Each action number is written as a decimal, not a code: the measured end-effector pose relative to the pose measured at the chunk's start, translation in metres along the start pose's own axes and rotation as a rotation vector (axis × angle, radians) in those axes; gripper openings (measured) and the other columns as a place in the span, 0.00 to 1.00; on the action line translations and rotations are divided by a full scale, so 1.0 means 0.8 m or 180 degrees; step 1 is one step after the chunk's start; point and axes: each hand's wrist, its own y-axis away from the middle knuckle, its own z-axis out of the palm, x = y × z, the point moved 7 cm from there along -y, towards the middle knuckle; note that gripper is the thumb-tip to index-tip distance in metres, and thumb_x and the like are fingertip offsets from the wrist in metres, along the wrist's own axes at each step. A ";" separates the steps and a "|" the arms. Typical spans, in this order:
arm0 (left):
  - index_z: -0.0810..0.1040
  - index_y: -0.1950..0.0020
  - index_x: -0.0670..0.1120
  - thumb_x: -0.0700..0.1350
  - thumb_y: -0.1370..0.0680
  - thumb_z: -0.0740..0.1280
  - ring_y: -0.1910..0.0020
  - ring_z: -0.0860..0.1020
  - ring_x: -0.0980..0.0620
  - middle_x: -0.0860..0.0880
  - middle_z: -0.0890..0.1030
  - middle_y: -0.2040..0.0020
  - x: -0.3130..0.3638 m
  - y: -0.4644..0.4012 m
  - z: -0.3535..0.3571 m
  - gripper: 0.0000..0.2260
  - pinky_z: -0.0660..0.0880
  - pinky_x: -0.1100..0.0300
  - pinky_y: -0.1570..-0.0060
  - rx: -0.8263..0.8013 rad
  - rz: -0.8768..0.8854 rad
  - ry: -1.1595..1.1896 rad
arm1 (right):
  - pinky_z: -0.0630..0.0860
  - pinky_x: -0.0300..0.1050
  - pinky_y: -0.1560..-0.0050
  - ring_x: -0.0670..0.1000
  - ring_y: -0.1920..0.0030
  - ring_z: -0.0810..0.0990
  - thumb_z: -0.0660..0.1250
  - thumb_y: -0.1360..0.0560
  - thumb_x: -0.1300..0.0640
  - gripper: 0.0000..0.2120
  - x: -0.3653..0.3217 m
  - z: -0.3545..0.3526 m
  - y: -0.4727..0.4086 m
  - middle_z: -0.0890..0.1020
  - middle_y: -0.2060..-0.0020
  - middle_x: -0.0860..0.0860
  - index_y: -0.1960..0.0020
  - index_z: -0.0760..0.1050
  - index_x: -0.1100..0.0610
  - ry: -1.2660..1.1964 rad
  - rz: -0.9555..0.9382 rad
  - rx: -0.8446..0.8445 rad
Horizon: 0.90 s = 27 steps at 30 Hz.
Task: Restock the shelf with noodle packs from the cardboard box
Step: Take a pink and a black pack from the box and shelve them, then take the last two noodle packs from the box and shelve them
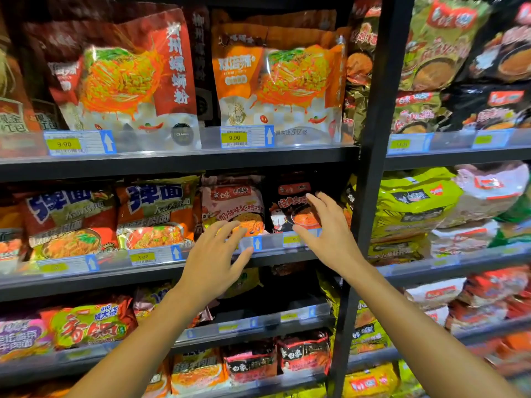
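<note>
On the black metal shelf point(178, 271), the pink noodle pack point(232, 205) stands just left of the black noodle pack point(290, 205). The left hand point(214, 254) is before the first, the right hand point(327, 234) before the second. Two red noodle packs with blue lettering point(115, 216) stand further left.

"9.90" is printed on two yellow price tags point(64, 144) point(234, 137) along the top shelf rail. "BIG" is read on a green noodle pack point(89, 326) lower down.

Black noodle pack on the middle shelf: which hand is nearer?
Right. The right hand lies open against the black noodle pack; the left hand is off to its left, before the pink pack.
</note>
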 end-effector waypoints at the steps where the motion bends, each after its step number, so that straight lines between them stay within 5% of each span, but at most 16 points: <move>1: 0.72 0.28 0.49 0.62 0.18 0.51 0.29 0.68 0.47 0.50 0.73 0.30 0.006 0.004 -0.002 0.26 0.70 0.49 0.31 0.0005 0.0046 0.0059 | 0.59 0.46 0.27 0.47 0.22 0.55 0.69 0.23 0.44 0.33 -0.004 -0.004 0.015 0.59 0.22 0.46 0.22 0.61 0.48 -0.0018 -0.0143 0.0000; 10: 0.71 0.27 0.49 0.61 0.18 0.53 0.25 0.64 0.47 0.51 0.71 0.27 0.100 0.059 0.010 0.25 0.63 0.48 0.26 -0.0136 0.0842 0.0574 | 0.59 0.46 0.24 0.44 0.21 0.53 0.64 0.20 0.42 0.30 -0.005 -0.031 0.184 0.57 0.22 0.42 0.22 0.60 0.46 0.0550 -0.0350 -0.0410; 19: 0.80 0.36 0.44 0.58 0.20 0.60 0.33 0.72 0.40 0.46 0.78 0.35 0.238 0.172 0.091 0.22 0.69 0.43 0.32 -0.0544 0.1763 0.1417 | 0.64 0.50 0.25 0.51 0.24 0.63 0.62 0.21 0.37 0.29 0.041 -0.088 0.420 0.67 0.25 0.49 0.26 0.69 0.51 0.1118 0.0536 -0.0692; 23: 0.81 0.39 0.45 0.58 0.21 0.62 0.35 0.74 0.40 0.46 0.79 0.37 0.311 0.229 0.111 0.21 0.70 0.44 0.34 -0.0732 0.2045 0.1686 | 0.57 0.43 0.24 0.48 0.24 0.60 0.61 0.21 0.37 0.29 0.066 -0.129 0.533 0.65 0.24 0.48 0.25 0.68 0.50 0.1406 0.1084 -0.0927; 27: 0.81 0.39 0.45 0.59 0.21 0.60 0.37 0.75 0.39 0.44 0.80 0.39 0.384 0.277 0.119 0.22 0.72 0.44 0.36 -0.1017 0.2276 0.1812 | 0.66 0.53 0.27 0.53 0.25 0.64 0.55 0.22 0.32 0.32 0.099 -0.187 0.635 0.67 0.25 0.51 0.26 0.68 0.50 0.1597 0.1600 -0.1038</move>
